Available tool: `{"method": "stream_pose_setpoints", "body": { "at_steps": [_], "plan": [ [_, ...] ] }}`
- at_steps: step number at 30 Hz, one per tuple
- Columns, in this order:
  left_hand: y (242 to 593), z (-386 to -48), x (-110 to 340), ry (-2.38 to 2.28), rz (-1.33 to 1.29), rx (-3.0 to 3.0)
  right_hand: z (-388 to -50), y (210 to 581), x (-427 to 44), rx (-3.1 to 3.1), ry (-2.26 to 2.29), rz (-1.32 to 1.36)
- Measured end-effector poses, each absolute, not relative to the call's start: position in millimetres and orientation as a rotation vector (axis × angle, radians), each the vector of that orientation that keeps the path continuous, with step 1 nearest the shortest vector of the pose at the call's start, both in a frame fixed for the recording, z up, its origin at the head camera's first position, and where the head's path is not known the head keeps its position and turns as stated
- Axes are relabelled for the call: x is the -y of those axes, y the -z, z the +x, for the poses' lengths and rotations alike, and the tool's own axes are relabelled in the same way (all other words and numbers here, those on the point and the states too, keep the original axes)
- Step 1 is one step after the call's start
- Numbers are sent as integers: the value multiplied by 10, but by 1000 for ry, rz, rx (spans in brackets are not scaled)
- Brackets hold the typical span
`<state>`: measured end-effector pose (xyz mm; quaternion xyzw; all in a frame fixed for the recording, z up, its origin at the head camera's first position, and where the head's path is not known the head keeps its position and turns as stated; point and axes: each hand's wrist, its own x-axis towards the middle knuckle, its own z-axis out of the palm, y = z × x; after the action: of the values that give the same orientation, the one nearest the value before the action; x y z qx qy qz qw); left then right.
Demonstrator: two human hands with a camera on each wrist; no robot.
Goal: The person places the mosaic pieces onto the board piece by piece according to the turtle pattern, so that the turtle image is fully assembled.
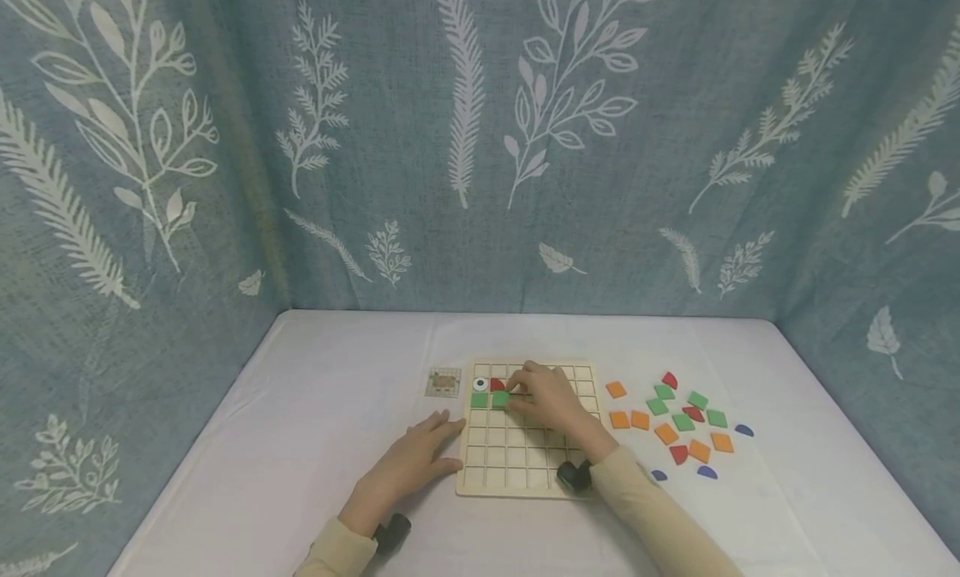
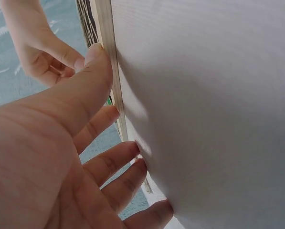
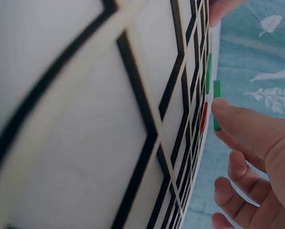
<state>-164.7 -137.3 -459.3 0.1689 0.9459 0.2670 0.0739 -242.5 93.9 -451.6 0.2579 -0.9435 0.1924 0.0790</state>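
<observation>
Resting on the white surface (image 1: 360, 368), one wooden board (image 1: 517, 479) is divided by dark grooves into a grid. Beside its upper left corner, one card (image 1: 442, 383) is laid; an orange-and-green picture is printed on it over a grid, in print too small to be read.

Three pieces are set on the board at the upper left: one white eye piece (image 1: 481, 384) marked with a dark dot, one red quarter-round (image 1: 497, 384) to its right, and one lying green square (image 1: 479, 400) below the eye piece. A second green square (image 3: 217, 90) is pinched between the thumb and a finger of the right hand (image 1: 551, 398) and is held just off the board, near the red quarter-round.

The left hand (image 1: 412, 460) is held with its fingers spread and nothing grasped; its thumb and fingers are placed at the board's left edge, though how firmly cannot be told.

To the right of the board, seventeen loose pieces are scattered: six orange squares (image 1: 666, 434), five loose green squares (image 1: 683, 422), three loose red pieces (image 1: 678, 454) and three blue half-rounds (image 1: 707, 472).

Two beige sleeves (image 1: 663, 514) are worn, and one black device (image 1: 393, 534) is seen at each wrist. Behind the surface, a blue curtain (image 1: 420, 143) is hung, printed with white leaves.
</observation>
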Motion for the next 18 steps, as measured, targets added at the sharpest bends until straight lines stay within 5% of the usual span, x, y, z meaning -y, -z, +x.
{"method": "stream_pose_setpoints", "body": {
  "at_steps": [18],
  "plan": [
    [4611, -1659, 1370, -786, 477, -2831, -2467, 4542, -897, 2862, -589, 780]
  ]
}}
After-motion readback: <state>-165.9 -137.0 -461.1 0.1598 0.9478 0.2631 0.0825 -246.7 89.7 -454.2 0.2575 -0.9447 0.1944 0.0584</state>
